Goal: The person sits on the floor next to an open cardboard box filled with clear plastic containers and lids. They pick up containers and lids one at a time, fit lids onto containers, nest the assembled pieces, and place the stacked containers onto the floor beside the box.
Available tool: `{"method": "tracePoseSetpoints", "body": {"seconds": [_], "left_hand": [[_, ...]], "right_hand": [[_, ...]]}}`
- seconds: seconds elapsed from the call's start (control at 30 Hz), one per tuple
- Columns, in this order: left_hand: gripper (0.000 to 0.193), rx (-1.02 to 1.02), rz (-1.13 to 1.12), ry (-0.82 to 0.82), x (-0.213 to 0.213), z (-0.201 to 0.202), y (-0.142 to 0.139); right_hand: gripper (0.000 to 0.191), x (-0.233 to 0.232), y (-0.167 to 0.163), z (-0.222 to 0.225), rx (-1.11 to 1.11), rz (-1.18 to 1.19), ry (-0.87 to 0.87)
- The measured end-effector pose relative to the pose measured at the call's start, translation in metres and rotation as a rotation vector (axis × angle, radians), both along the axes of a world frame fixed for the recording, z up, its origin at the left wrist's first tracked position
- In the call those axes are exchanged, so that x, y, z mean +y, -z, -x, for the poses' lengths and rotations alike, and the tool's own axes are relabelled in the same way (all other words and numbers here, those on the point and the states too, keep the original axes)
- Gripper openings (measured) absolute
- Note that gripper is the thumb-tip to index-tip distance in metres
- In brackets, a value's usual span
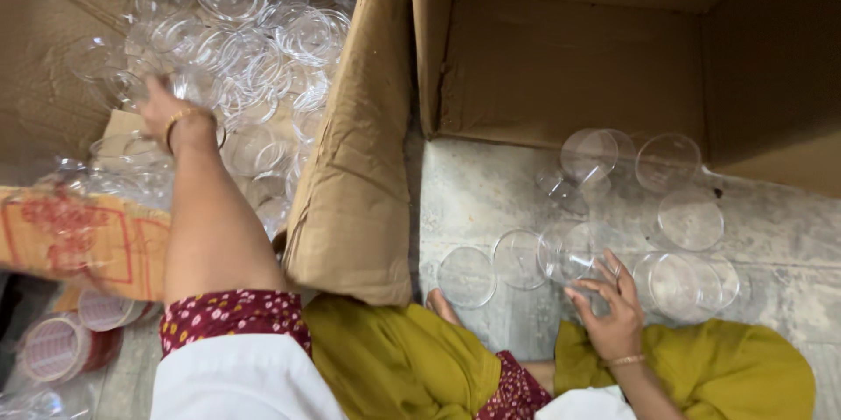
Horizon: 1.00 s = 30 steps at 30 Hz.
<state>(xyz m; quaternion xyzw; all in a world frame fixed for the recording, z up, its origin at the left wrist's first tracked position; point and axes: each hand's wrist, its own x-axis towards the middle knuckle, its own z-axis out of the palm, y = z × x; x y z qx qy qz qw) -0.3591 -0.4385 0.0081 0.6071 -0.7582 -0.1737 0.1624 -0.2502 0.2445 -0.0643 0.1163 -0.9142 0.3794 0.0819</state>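
My left hand (162, 109) reaches into a cardboard box (350, 201) on the left that is full of clear round plastic containers (254, 43); its fingers are buried among them, so a grip cannot be seen. My right hand (609, 306) rests with fingers spread on a clear round container (574, 249) on the grey floor. More clear containers and lids (683, 218) lie scattered on the floor around it.
A second, open cardboard box (561, 61) lies on its side at the back right. Rolls of tape (57, 345) sit at the lower left next to a printed cardboard flap (96, 240). My knees in yellow-green fabric (394, 359) fill the bottom edge.
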Motion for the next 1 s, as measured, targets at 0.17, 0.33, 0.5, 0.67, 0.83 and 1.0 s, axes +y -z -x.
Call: {"method": "tracePoseSetpoints", "body": {"seconds": [0.17, 0.33, 0.5, 0.67, 0.83, 1.0], "left_hand": [[0.069, 0.449, -0.165, 0.413, 0.077, -0.010, -0.137], [0.080, 0.831, -0.657, 1.069, 0.195, -0.096, -0.197], [0.077, 0.130, -0.928, 1.285, 0.357, -0.124, -0.095], [0.085, 0.076, -1.264, 1.133, 0.429, -0.120, 0.021], [0.085, 0.556, -0.769, 1.368, 0.412, -0.134, 0.057], [0.115, 0.815, -1.544, 1.093, 0.417, -0.151, 0.033]], "right_hand": [[0.021, 0.005, -0.005, -0.009, 0.018, 0.063, -0.012], [0.022, 0.013, -0.005, -0.013, 0.084, 0.125, 0.023], [0.017, 0.023, -0.016, -0.016, 0.095, 0.280, 0.111], [0.014, 0.027, -0.032, -0.027, 0.016, 0.432, 0.138], [0.014, 0.004, -0.041, -0.022, -0.133, 0.604, 0.024], [0.020, -0.047, -0.052, -0.027, -0.207, 0.381, -0.318]]}}
